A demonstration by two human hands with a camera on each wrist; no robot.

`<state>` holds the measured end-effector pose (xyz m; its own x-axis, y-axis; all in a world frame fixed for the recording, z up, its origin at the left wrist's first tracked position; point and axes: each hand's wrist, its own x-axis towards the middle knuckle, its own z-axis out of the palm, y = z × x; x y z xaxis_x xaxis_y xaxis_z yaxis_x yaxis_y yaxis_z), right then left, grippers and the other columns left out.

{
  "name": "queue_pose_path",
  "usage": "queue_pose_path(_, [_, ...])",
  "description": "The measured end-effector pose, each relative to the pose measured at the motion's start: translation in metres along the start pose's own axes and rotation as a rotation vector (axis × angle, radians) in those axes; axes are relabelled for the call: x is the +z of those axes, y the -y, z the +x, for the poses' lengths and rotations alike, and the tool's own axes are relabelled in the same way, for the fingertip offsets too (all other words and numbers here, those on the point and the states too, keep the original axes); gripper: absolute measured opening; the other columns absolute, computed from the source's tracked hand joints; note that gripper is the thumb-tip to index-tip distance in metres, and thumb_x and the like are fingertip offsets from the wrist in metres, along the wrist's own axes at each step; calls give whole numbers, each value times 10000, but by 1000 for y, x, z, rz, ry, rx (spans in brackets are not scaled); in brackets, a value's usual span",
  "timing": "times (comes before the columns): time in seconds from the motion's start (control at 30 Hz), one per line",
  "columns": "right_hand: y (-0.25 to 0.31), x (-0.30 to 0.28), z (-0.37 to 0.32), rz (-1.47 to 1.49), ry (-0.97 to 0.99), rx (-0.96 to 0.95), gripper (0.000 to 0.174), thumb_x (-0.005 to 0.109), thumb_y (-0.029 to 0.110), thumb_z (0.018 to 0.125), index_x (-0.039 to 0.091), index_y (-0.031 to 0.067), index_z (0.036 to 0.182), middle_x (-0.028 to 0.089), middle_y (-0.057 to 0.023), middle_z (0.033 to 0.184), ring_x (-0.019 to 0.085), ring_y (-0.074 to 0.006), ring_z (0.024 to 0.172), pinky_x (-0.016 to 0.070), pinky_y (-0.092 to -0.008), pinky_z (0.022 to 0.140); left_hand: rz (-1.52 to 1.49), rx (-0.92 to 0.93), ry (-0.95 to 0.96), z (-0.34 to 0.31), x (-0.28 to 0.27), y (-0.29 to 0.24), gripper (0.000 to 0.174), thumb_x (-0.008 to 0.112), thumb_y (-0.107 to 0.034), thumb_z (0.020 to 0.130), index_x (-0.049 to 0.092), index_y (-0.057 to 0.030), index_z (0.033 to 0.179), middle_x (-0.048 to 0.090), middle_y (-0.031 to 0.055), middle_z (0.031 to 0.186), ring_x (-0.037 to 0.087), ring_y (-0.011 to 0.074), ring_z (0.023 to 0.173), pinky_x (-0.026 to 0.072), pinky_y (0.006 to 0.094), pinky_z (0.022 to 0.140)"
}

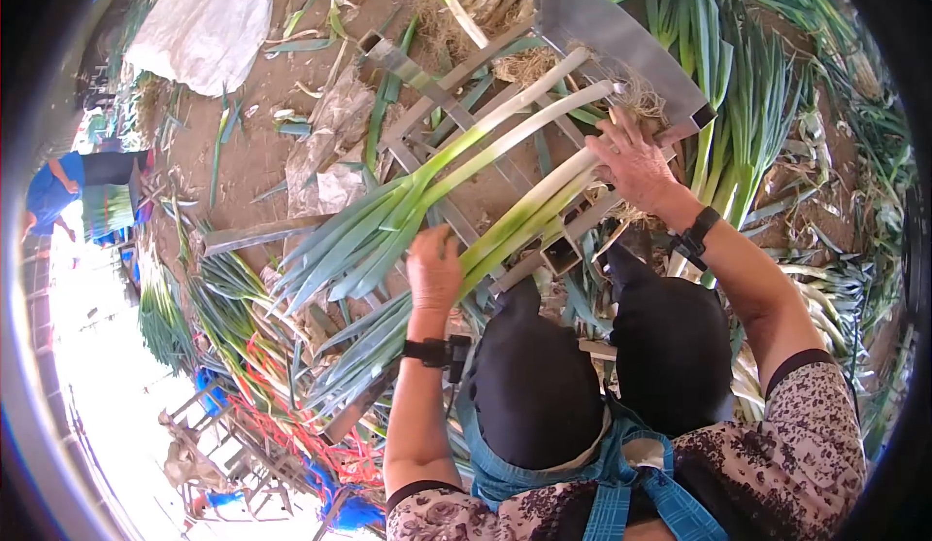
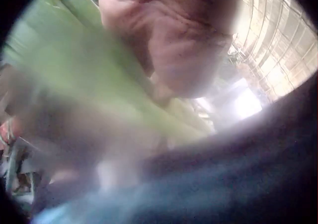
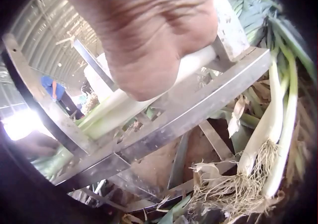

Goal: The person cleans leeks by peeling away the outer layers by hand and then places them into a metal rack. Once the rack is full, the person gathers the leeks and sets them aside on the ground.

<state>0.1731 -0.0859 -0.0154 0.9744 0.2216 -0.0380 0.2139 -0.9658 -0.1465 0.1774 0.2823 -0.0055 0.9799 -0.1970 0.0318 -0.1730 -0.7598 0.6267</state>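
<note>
Item: leeks, 2 lots, laid aslant across a metal frame. Lot 1, upper pair: white shanks toward the metal end plate, lvs fanned twd the L. Lot 2, lower leeks: white ends under the R hand, lvs running down-L.

Hands, 2. R hand: palm on lot 2's shanks, fingers apart & laid over the white ends, nr the plate. L hand: at the greens, between the two leaf fans; fingertips hidden in head view, L wrist view blurred, so we can't tell if it's clamped on any.

Step (our judgement): lining up leeks on the frame, approx. half done. Next move prob. calls for squaring the root ends against the plate & closing the gap btwn lots, w/ light pressure so lvs don't tear.

Spares: rooted leeks beside frame.

Markings: we find no legible brand, label or writing; R wristband & pale plastic sheet incl.
</note>
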Motion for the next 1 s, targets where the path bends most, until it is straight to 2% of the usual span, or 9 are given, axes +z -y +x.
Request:
queue_pose_path(0.13, [1,-3,2,35,24,16,473,573,346,894,460,166,1316,369,-148,1404,173,-413,1404,201,-626,1105,240,209,-98,45,-10,-1,325,694,-118,762,637,-17,1065,613,184,1090,571,347,1018,461,411,896])
queue_pose_path(0.2, [-1,-4,1,15,15,12,466,571,347,897,458,173,1314,370,-151,1404,170,-420,1403,195,-628,1109,585,213,-211,64,-18,1,373,705,-151,757,621,-31,1100,584,166,1144,537,344,1068,442,416,918])
queue_pose_path(0.4, [1,-2,0,156,36,58,483,601,329,878,482,172,1319,377,-156,1406,169,-400,1411,184,-629,1108,438,134,64,78,-41,43,241,693,-176,780,626,-55,978,623,112,1036,577,334,958,484,421,818])
queue_pose_path(0.53, [2,-3,0,39,-45,-7,510,623,324,858,486,159,1320,400,-153,1396,202,-392,1400,211,-633,1090,404,72,-128,82,-48,65,152,646,-139,815,601,-36,917,617,136,928,578,349,898,483,428,755])
queue_pose_path(0.6, [2,0,0,31,-54,-11,506,624,321,858,488,159,1318,400,-150,1396,212,-396,1393,208,-641,1085,313,41,-122,82,-52,74,168,640,-126,813,581,-32,939,605,154,926,566,360,907,466,439,777])
queue_pose_path(0.7, [6,-4,2,25,-24,14,498,620,316,863,489,151,1314,397,-158,1395,204,-400,1396,200,-645,1090,471,131,-41,80,-57,62,457,713,-194,753,540,-58,1153,600,153,1075,551,354,1027,433,459,888])
queue_pose_path(0.8, [0,-3,-1,42,-34,30,488,602,330,875,488,149,1314,394,-166,1393,196,-402,1399,188,-645,1098,483,194,48,90,-42,46,579,735,-217,732,512,-63,1245,592,153,1156,546,350,1078,435,458,907])
queue_pose_path(0.83, [-1,0,0,57,-29,13,486,590,343,882,487,148,1315,388,-169,1398,192,-402,1401,182,-648,1099,458,72,177,97,-39,47,596,713,-187,739,498,-62,1280,578,173,1197,545,358,1095,434,459,921])
queue_pose_path(1.0, [0,0,1,25,25,18,495,557,375,900,475,152,1335,365,-166,1427,162,-389,1415,171,-650,1101,267,169,282,116,-39,70,505,604,-112,746,515,-31,1237,589,212,1155,556,387,1060,438,461,929])
